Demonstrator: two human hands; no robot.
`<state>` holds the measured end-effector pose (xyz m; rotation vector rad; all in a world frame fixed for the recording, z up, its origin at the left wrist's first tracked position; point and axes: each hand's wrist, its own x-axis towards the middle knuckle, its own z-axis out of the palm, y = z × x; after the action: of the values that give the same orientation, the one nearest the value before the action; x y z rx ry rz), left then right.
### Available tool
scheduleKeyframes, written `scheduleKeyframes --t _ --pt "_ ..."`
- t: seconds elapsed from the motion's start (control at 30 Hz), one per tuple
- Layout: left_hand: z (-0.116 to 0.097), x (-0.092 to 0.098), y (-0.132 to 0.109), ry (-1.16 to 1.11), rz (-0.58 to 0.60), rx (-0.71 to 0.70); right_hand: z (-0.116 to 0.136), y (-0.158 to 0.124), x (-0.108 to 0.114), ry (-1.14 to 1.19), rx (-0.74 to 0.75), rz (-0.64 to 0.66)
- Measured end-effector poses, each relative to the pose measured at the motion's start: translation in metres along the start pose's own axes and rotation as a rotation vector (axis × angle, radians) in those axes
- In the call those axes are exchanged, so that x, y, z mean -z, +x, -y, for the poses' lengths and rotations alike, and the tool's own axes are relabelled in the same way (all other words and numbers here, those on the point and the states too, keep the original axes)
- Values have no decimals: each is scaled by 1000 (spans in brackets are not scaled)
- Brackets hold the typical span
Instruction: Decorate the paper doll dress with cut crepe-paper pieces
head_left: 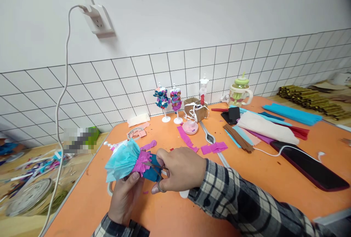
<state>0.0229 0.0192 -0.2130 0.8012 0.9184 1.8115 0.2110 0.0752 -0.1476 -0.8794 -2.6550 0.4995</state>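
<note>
My left hand (125,193) is closed around a small white dress form (109,144) tipped on its side. Light turquoise crepe paper (122,162) flares over it, with a gathered magenta paper band (143,162) and dark teal paper (152,171) beside that. In my right hand (181,167) is a pair of scissors (156,166), its blades against the magenta band. My fingers partly hide the scissor handles. Magenta paper scraps (214,148) lie beyond my hands. A roll of tape (110,188) is partly hidden behind my left hand.
Two decorated dress forms (162,100) stand at the back near a cardboard box (196,109) and a pink dish (190,127). To the right are folded crepe papers (267,126), a mug (239,94) and a phone (309,165). A white cable (58,120) hangs at left.
</note>
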Motion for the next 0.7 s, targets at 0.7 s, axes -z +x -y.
scheduleKeyframes --t 0.7 --pt "1 2 -2 32 11 1 -3 1 -3 -1 69 -30"
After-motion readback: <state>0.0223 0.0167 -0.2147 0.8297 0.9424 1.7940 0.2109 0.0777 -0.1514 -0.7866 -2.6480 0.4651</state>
